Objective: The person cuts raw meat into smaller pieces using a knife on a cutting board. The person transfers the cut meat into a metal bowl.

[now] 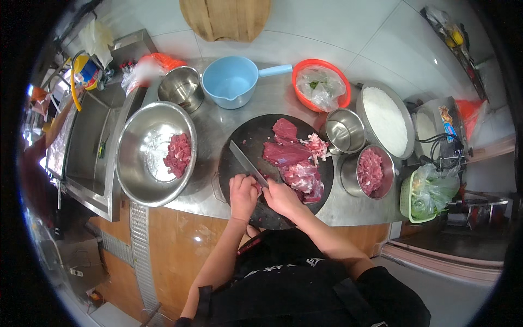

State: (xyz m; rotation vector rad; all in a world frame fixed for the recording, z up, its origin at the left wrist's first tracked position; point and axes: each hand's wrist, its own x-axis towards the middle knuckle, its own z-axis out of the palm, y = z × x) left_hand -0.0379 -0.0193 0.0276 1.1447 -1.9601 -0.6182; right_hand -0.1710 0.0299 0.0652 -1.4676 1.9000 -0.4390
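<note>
My right hand (282, 198) is closed around the handle of a kitchen knife (246, 160), whose blade points up and to the left over a round dark cutting board (249, 139). Beside the blade, my left hand (244, 193) presses with curled fingers on a small piece of red meat (258, 188), mostly hidden by the fingers. Large chunks of raw meat (288, 153) lie on the board's right half. Pale fatty trimmings (316, 146) sit at their upper right. Left of the board, a wide steel bowl (141, 122) holds a heap of cut meat (178, 155).
Behind the board stand a blue ladle (231, 81), a steel pot (179, 88) and a red basin (300, 96) with bagged greens. At right are an empty steel pot (345, 131), a pot of meat (347, 175), white grains (385, 122) and a green basket (405, 196). A sink (94, 143) lies left.
</note>
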